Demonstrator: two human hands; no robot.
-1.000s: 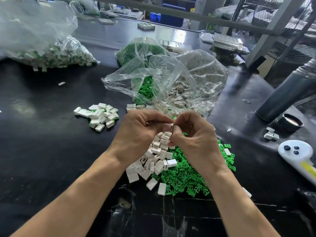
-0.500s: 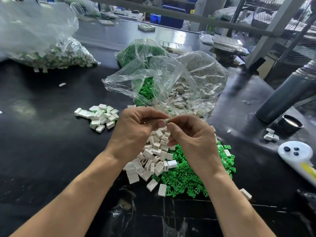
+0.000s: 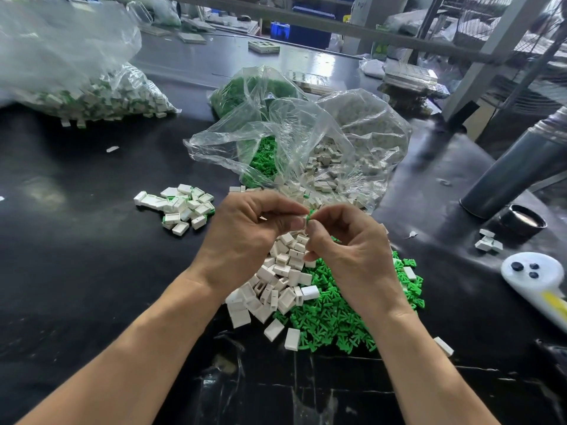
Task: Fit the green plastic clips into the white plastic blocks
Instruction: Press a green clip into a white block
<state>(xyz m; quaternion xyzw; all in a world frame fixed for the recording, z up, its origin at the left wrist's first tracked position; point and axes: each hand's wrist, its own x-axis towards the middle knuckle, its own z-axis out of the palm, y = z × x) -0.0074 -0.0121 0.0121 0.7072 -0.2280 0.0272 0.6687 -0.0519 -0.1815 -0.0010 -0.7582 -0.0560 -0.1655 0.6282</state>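
Note:
My left hand [image 3: 251,231] and my right hand [image 3: 346,250] meet fingertip to fingertip above the piles. Between them sits a white block [image 3: 304,221], pinched by my left thumb and fingers, mostly hidden. My right thumb and forefinger pinch a green clip [image 3: 310,215] against the block's end; only its tip shows. Below my hands lies a heap of loose white blocks [image 3: 276,289] beside a heap of loose green clips [image 3: 340,320]. A small pile of fitted blocks [image 3: 181,207], white with green showing, lies to the left.
Open clear bags of green clips [image 3: 260,161] and white blocks [image 3: 346,167] stand behind my hands. A big bag of fitted blocks [image 3: 92,96] is far left. A grey cylinder [image 3: 515,170], black lid [image 3: 526,220], stray blocks [image 3: 487,240] and white remote [image 3: 540,280] lie right.
Both hands have risen a little from the white heap. The green clip now shows between my fingertips, pressed to the block's end.

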